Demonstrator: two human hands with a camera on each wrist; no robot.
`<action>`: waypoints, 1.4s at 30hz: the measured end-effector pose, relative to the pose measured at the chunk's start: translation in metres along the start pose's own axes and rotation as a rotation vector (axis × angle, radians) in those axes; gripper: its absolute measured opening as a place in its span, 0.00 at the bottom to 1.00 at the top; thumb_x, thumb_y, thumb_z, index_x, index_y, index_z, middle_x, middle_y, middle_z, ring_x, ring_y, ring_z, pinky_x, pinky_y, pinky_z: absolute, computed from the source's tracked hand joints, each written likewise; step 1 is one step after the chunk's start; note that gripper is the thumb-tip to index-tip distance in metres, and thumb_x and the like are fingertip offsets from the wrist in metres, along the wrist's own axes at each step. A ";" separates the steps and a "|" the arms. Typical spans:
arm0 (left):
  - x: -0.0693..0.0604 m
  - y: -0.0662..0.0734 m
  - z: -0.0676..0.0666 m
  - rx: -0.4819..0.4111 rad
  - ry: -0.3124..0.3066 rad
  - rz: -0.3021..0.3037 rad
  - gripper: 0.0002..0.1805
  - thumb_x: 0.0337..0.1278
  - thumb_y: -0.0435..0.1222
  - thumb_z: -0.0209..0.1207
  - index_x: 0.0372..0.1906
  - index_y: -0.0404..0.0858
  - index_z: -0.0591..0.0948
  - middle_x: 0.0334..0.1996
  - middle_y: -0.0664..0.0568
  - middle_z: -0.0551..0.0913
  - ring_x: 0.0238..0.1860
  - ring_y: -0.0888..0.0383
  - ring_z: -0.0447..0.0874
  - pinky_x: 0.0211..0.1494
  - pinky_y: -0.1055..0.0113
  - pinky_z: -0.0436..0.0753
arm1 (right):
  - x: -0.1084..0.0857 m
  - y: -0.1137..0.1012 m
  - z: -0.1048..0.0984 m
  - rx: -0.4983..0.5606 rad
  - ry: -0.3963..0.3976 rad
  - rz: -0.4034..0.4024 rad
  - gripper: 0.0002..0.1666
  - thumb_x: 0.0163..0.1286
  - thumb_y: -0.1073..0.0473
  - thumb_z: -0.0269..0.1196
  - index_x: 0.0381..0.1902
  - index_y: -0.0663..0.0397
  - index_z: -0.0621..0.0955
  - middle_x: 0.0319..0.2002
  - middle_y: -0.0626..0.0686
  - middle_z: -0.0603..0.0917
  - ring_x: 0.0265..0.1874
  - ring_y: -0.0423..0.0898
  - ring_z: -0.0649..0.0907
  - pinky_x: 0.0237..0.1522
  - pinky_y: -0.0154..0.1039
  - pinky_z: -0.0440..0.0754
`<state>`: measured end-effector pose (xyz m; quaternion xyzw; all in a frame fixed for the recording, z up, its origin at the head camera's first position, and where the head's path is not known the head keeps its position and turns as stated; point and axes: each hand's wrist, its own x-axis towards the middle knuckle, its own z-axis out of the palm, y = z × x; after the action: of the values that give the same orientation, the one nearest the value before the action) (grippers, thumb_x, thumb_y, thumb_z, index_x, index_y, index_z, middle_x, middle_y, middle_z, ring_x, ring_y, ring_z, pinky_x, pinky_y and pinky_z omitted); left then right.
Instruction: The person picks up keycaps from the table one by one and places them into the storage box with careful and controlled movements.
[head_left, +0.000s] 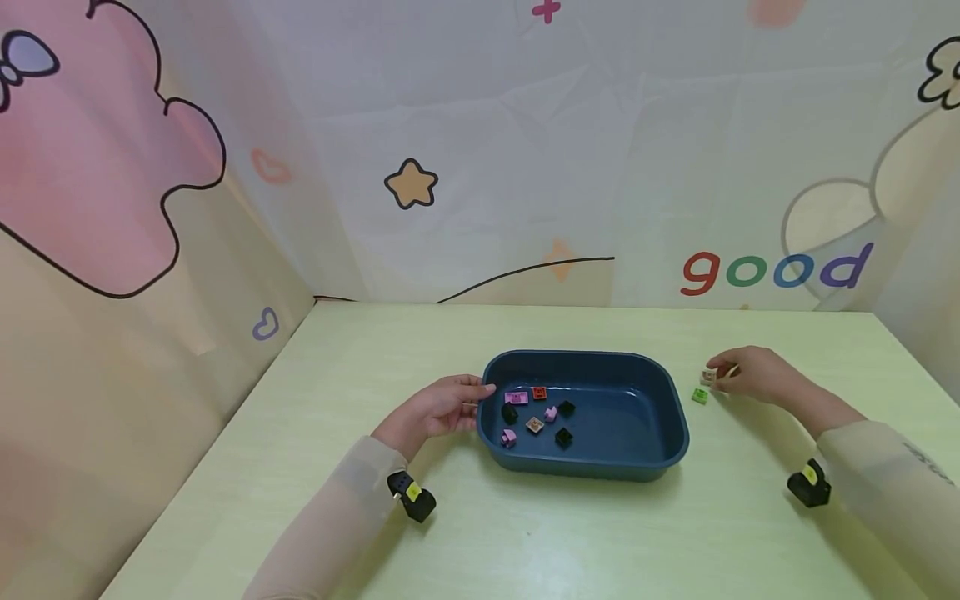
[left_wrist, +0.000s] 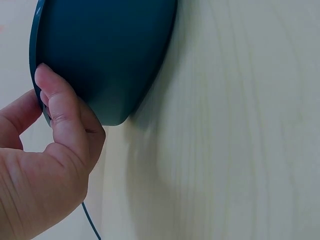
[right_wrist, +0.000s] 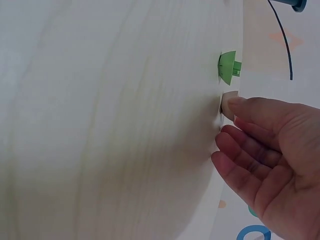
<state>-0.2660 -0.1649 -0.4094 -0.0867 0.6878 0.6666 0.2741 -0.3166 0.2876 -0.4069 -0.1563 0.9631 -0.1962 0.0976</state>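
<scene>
My left hand (head_left: pixel 442 407) grips the left end of a dark blue plastic basin (head_left: pixel 630 427), its thumb over the rim; the left wrist view shows the fingers against the outer wall. Inside, toward the left, lie a pink plate-like brick (head_left: pixel 517 398), an orange-red brick (head_left: pixel 539 392), a beige brick (head_left: pixel 534 426), two small pink pieces (head_left: pixel 508 438) and several black pieces (head_left: pixel 564 437). Right of the basin, my right hand (head_left: pixel 759 375) pinches a small beige toy brick (right_wrist: pixel 228 107) at the table surface. A green brick (head_left: pixel 700 396) lies just beside it, untouched.
The pale wooden table (head_left: pixel 480 542) runs back to a printed cloth backdrop (head_left: pixel 480 100). More cloth (head_left: pixel 187 375) borders the left side. Each wrist wears a black strap-on device, one on the left (head_left: pixel 412 495) and one on the right (head_left: pixel 810 483).
</scene>
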 end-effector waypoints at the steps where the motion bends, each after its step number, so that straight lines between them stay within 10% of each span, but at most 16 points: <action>1: 0.000 0.000 0.000 0.000 0.000 0.001 0.05 0.77 0.39 0.54 0.44 0.42 0.75 0.29 0.55 0.81 0.26 0.63 0.79 0.29 0.76 0.84 | 0.000 0.000 0.000 -0.001 -0.002 -0.001 0.23 0.67 0.66 0.66 0.55 0.79 0.78 0.42 0.69 0.85 0.37 0.55 0.81 0.41 0.42 0.84; 30: -0.003 0.001 0.000 -0.025 -0.007 -0.015 0.05 0.77 0.39 0.55 0.45 0.42 0.75 0.29 0.54 0.81 0.26 0.63 0.79 0.29 0.75 0.85 | -0.004 -0.011 -0.024 -0.009 0.043 -0.041 0.17 0.69 0.64 0.64 0.50 0.73 0.83 0.42 0.67 0.88 0.38 0.53 0.84 0.46 0.55 0.87; 42: -0.002 0.000 0.000 -0.033 -0.027 -0.006 0.04 0.78 0.38 0.54 0.44 0.42 0.75 0.28 0.55 0.81 0.25 0.63 0.79 0.29 0.76 0.84 | -0.012 -0.058 -0.054 -0.028 0.063 -0.120 0.16 0.70 0.59 0.66 0.50 0.66 0.86 0.42 0.61 0.91 0.40 0.51 0.87 0.39 0.40 0.85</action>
<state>-0.2643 -0.1656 -0.4082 -0.0843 0.6726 0.6782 0.2839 -0.3039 0.2594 -0.3333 -0.2090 0.9572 -0.1931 0.0529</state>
